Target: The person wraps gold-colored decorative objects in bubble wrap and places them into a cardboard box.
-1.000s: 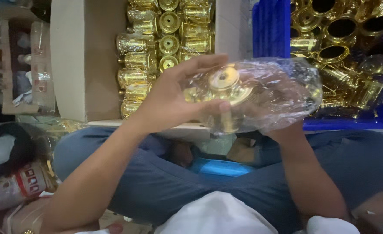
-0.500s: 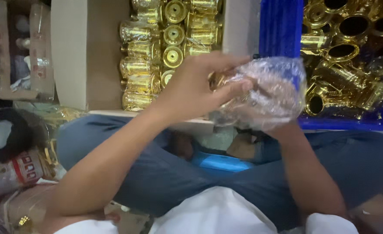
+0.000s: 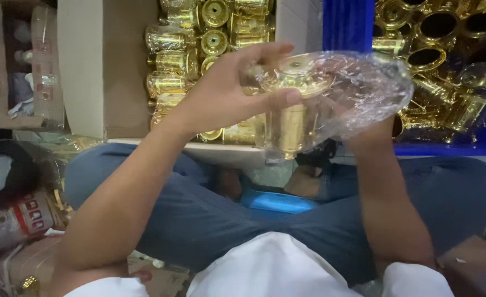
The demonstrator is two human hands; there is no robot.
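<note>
A shiny gold cup (image 3: 292,118), its round base turned up toward my camera, sits partly inside a crinkled clear plastic bag (image 3: 358,91), held above my crossed legs, tilted, between a cardboard box and a blue crate.

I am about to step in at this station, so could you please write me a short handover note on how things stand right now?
Left hand: grips the gold cup at its top, fingers over the clear plastic bag.
Right hand: hidden behind the bag; only its forearm shows, so its grip cannot be told.
Things: the cup is inside the bag, held above the lap. The cardboard box ahead holds rows of gold cups; the blue crate to the right holds loose ones.
Done: cup is in the bag.
Left: the bag looks loose, not closed, and the cup is not set down.
</note>
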